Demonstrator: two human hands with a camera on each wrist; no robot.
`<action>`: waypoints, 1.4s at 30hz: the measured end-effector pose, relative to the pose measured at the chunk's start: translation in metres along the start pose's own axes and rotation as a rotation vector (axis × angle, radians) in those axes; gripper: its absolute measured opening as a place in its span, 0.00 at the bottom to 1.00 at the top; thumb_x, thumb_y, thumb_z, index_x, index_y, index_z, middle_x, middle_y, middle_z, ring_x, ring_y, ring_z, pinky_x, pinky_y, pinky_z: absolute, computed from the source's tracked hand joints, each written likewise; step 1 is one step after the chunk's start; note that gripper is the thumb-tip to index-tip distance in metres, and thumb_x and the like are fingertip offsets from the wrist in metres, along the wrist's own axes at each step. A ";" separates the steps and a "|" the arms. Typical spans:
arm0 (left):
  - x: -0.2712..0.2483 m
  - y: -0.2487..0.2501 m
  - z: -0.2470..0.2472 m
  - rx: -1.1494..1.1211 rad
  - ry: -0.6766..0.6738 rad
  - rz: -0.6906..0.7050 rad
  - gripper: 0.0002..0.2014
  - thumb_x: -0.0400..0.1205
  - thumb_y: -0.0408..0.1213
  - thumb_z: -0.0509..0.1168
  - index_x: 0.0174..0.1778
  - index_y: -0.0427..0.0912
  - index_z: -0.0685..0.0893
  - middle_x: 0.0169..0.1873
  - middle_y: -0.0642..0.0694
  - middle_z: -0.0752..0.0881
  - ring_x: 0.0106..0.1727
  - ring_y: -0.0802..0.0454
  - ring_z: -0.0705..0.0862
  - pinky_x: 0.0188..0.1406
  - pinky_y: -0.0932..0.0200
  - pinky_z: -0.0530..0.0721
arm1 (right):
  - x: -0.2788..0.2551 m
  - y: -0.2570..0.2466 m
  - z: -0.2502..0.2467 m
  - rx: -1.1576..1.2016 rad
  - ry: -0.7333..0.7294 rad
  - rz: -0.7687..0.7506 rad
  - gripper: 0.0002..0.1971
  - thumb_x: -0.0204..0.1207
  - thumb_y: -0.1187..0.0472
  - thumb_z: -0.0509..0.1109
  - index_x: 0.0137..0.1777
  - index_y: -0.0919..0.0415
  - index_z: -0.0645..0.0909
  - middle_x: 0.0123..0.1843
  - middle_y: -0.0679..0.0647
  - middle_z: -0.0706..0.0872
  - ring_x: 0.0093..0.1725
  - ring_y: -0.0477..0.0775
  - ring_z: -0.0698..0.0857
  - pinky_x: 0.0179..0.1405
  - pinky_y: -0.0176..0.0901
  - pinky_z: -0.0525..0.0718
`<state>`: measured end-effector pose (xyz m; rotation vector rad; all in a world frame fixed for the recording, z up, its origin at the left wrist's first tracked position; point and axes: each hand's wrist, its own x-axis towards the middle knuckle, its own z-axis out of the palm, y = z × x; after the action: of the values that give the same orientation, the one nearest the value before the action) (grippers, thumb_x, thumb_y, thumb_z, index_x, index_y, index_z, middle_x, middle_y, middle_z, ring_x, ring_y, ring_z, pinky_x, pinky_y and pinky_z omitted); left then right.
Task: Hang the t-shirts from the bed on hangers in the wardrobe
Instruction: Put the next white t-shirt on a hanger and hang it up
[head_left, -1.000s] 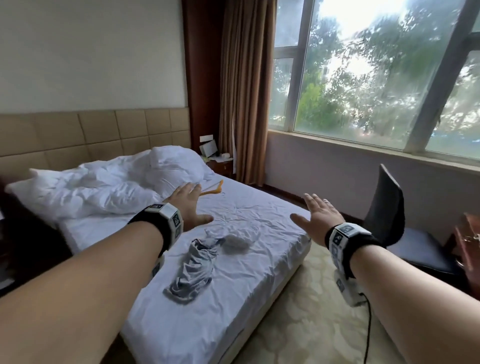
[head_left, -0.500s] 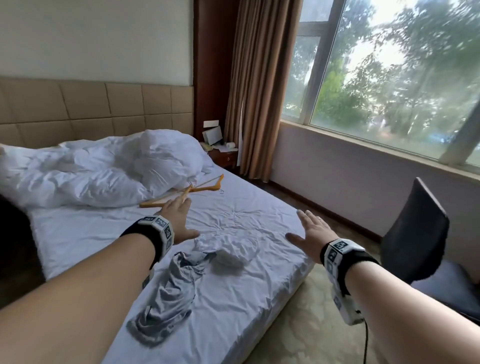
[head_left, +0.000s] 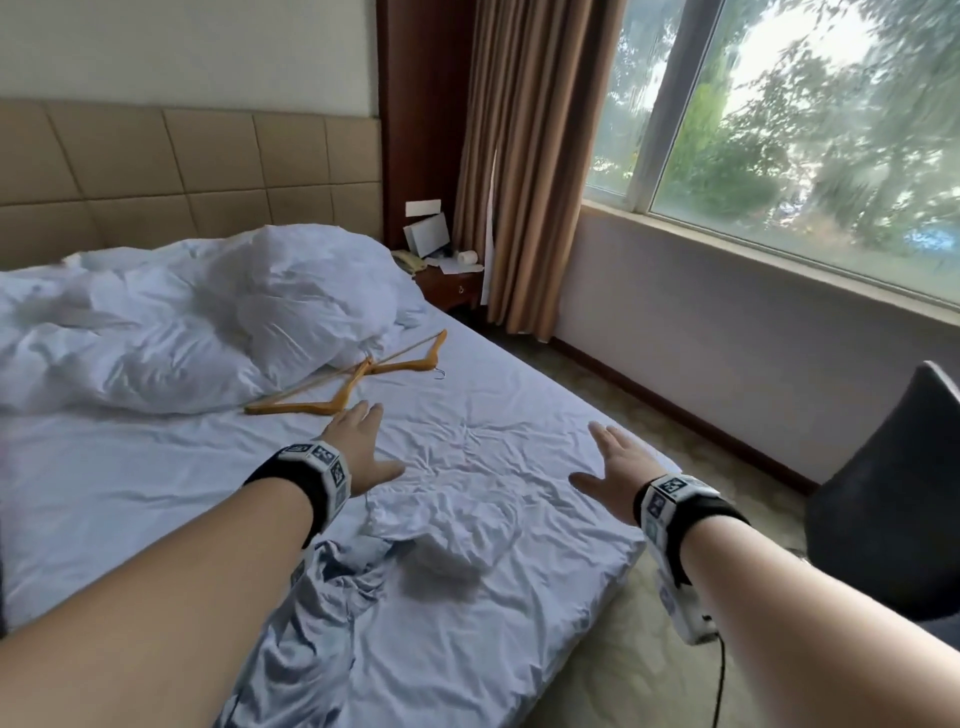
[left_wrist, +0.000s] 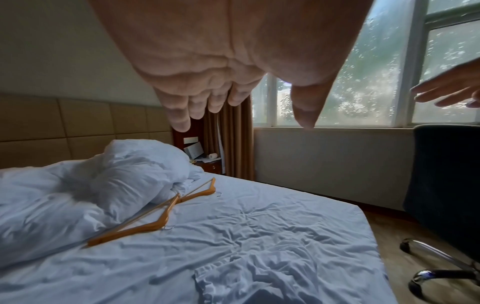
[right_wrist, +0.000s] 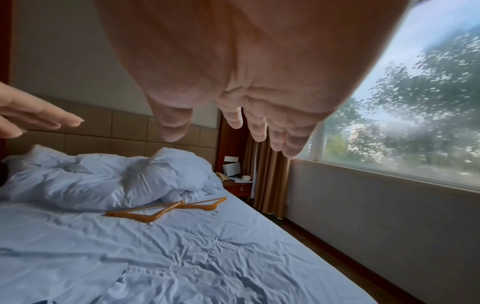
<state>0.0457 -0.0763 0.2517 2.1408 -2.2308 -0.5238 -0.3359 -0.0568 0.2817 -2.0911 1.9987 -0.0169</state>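
From my head, my left hand (head_left: 358, 447) and right hand (head_left: 618, 467) hover spread wide and empty over the bed (head_left: 519, 415), the grey t-shirt (head_left: 311, 623) and white t-shirt (head_left: 441, 525) crumpled near me. From my left wrist, the two wooden hangers (left_wrist: 161, 218) lie end to end far left by the duvet (left_wrist: 78, 195), long axes running near-left to far-right. From my right wrist, their hooks point toward me.

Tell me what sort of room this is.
Likely a hotel bedroom: a bed with a padded headboard, a nightstand bearing a telephone, and full-length curtains beside a wide window.
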 end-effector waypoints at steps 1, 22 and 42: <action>0.009 -0.002 0.006 -0.018 -0.010 -0.034 0.53 0.83 0.67 0.63 0.92 0.42 0.41 0.91 0.44 0.41 0.92 0.43 0.45 0.90 0.44 0.52 | 0.018 0.002 0.003 0.000 -0.014 -0.020 0.46 0.83 0.36 0.67 0.92 0.52 0.46 0.93 0.54 0.51 0.91 0.57 0.53 0.89 0.51 0.55; 0.127 0.006 0.119 -0.264 -0.169 -0.456 0.42 0.88 0.58 0.61 0.92 0.43 0.50 0.91 0.46 0.51 0.90 0.47 0.56 0.88 0.49 0.59 | 0.286 0.043 0.130 -0.063 -0.411 -0.254 0.44 0.84 0.39 0.67 0.92 0.53 0.48 0.92 0.55 0.54 0.90 0.59 0.55 0.87 0.55 0.60; 0.192 -0.007 0.264 -0.648 -0.321 -0.838 0.27 0.87 0.52 0.66 0.80 0.43 0.77 0.76 0.46 0.82 0.75 0.45 0.81 0.74 0.53 0.76 | 0.357 0.031 0.270 -0.114 -0.686 -0.255 0.41 0.86 0.42 0.65 0.92 0.55 0.50 0.92 0.53 0.54 0.90 0.57 0.56 0.86 0.51 0.58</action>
<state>-0.0222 -0.2010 -0.0421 2.5699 -0.8666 -1.4306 -0.2964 -0.3637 -0.0430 -2.0208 1.3464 0.6823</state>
